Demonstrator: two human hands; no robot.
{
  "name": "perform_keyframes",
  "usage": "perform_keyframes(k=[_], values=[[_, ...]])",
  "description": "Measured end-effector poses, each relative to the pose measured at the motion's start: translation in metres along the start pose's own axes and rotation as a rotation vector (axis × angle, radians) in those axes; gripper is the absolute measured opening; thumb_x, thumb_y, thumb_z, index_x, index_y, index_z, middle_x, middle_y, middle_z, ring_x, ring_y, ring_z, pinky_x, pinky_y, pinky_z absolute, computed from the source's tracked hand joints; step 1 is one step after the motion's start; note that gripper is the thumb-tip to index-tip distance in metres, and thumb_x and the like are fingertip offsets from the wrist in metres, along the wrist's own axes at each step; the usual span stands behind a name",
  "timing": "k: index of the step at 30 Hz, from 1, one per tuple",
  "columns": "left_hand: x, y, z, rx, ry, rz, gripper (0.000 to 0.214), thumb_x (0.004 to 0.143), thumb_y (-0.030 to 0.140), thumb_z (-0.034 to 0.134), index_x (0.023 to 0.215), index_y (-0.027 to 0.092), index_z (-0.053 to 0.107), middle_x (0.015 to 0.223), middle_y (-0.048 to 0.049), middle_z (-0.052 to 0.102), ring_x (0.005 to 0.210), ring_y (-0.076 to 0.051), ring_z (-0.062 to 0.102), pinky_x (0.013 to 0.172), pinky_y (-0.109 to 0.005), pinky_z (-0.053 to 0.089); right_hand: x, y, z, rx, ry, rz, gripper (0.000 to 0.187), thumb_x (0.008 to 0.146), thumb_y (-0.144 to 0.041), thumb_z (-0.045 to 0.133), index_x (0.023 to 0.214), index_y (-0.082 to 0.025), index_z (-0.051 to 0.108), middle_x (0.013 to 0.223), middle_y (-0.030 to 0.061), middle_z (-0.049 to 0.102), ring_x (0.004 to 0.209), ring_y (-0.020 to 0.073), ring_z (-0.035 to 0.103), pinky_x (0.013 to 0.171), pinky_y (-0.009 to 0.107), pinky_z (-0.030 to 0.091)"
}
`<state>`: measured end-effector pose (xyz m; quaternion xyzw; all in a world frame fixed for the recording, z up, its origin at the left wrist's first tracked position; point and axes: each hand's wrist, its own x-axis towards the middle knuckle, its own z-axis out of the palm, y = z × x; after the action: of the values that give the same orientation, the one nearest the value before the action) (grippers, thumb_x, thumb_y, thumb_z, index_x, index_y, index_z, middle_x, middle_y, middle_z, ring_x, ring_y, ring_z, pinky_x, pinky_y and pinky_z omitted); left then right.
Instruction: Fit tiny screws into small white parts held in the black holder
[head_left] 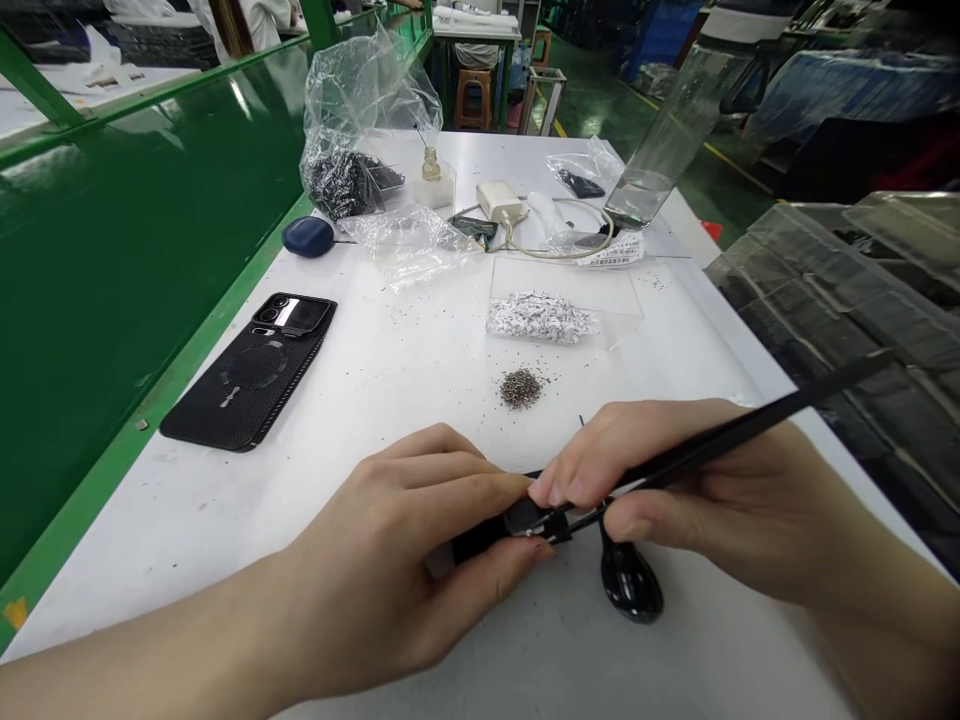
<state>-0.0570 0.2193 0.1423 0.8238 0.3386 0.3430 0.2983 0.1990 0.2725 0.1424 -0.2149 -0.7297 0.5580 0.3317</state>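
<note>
While the left hand point(397, 530) grips a black part point(478, 541) at lower centre, the right hand point(765, 510), lower right, pinches black tweezers point(780, 408) against it.

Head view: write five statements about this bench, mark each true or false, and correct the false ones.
1. The right hand holds black tweezers. True.
2. The black phone lies screen up. False: its camera side faces up.
3. The pile of tiny grains lies nearer the hands than the white pieces. True.
4. The left hand is empty. False: it holds a small black part.
5. The dark blue object lies right of the clear bottle. False: it lies left.
</note>
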Motion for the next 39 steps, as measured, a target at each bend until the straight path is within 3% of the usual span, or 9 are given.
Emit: perform_keyframes(k=[11, 24, 39], values=[[0.0016, -0.0015, 0.0005, -0.007, 0.007, -0.011, 0.013, 0.102, 0.01, 0.073, 0.112, 0.012, 0.079, 0.092, -0.0052, 0.081, 0.085, -0.017, 0.073, 0.083, -0.029, 0.063, 0.0024, -0.001, -0.0003, 0.022, -0.007, -0.005, 0.013, 0.101, -0.032, 0.084, 0.112, -0.025, 0.086, 0.101, 0.007, 0.088, 0.1, 0.0238, 0.084, 0.091, 0.033, 0.069], [0.0021, -0.0005, -0.0017, -0.01, -0.004, -0.019, 0.01, 0.1, 0.008, 0.074, 0.108, 0.014, 0.077, 0.09, -0.0044, 0.079, 0.084, -0.018, 0.072, 0.081, -0.029, 0.063, 0.0025, -0.0026, -0.0009, 0.017, -0.001, 0.031, 0.011, 0.1, -0.027, 0.085, 0.11, -0.025, 0.086, 0.1, 0.0074, 0.087, 0.097, 0.024, 0.084, 0.084, 0.031, 0.069], [0.0, -0.0023, -0.0022, -0.013, 0.001, -0.009, 0.017, 0.101, 0.008, 0.074, 0.116, 0.014, 0.078, 0.096, -0.005, 0.082, 0.086, -0.017, 0.073, 0.084, -0.029, 0.063, 0.0024, -0.001, -0.0003, 0.029, 0.0, 0.023, 0.012, 0.1, -0.03, 0.084, 0.112, -0.025, 0.086, 0.1, 0.0071, 0.087, 0.099, 0.0241, 0.085, 0.086, 0.032, 0.069]])
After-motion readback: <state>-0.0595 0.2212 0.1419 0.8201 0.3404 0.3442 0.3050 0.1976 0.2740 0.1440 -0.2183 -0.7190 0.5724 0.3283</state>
